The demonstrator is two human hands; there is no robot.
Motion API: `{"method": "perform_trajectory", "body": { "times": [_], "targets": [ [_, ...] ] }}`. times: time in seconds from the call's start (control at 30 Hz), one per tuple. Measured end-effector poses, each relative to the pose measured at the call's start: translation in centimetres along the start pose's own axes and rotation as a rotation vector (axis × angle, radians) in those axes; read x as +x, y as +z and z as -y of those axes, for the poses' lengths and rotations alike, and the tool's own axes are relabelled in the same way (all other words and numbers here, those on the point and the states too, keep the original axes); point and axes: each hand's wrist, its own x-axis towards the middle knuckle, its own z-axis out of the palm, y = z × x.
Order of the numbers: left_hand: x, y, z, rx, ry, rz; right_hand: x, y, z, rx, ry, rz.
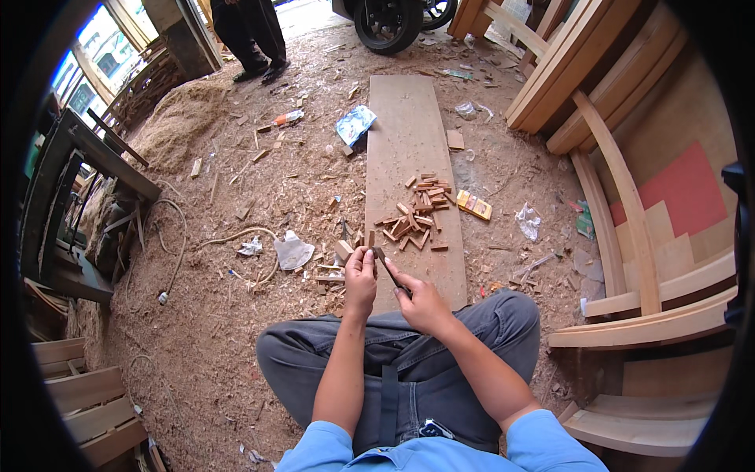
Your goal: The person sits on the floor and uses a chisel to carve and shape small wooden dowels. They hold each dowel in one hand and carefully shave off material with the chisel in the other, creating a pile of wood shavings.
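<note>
My left hand (361, 277) is closed on a small wooden piece (371, 237), which stands up past the fingertips. My right hand (425, 304) grips a dark, narrow hand tool (384, 264) that slants up to the left, its tip close against the wooden piece; its exact kind is too small to tell. Just beyond both hands, a loose heap of small reddish-brown wood sticks (409, 223) lies on a long flat board (405, 118). A pale wood block (344, 250) sits by the left hand, at the board's left edge.
A yellow packet (474, 206) lies right of the board, a blue-white packet (355, 124) at its left edge. Shavings cover the floor around a cord (182, 228) and white plastic scrap (294, 252). Timber frames (629, 204) lean right. A person (252, 35) stands far left near a motorbike wheel (388, 25).
</note>
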Motion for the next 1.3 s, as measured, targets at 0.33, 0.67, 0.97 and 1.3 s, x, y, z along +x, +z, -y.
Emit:
{"method": "perform_trajectory", "body": {
  "times": [0.33, 0.67, 0.97, 1.3],
  "targets": [
    [-2.5, 1.8, 2.3, 0.491, -0.001, 0.273, 3.8, -4.5, 0.0, 0.261, 0.117, -0.57],
    [-0.9, -0.1, -1.3, -0.254, -0.195, 0.075, 2.2, -0.6, -1.2, 0.553, 0.175, -0.149],
    [-1.1, 0.1, -2.9, -0.572, -0.259, 0.229, 1.6, -1.6, -0.9, 0.495, 0.249, -0.183],
    [-1.4, 0.4, -2.8, -0.596, -0.32, 0.308, 1.2, -1.7, 0.7, 0.525, 0.146, -0.087]
  ]
}}
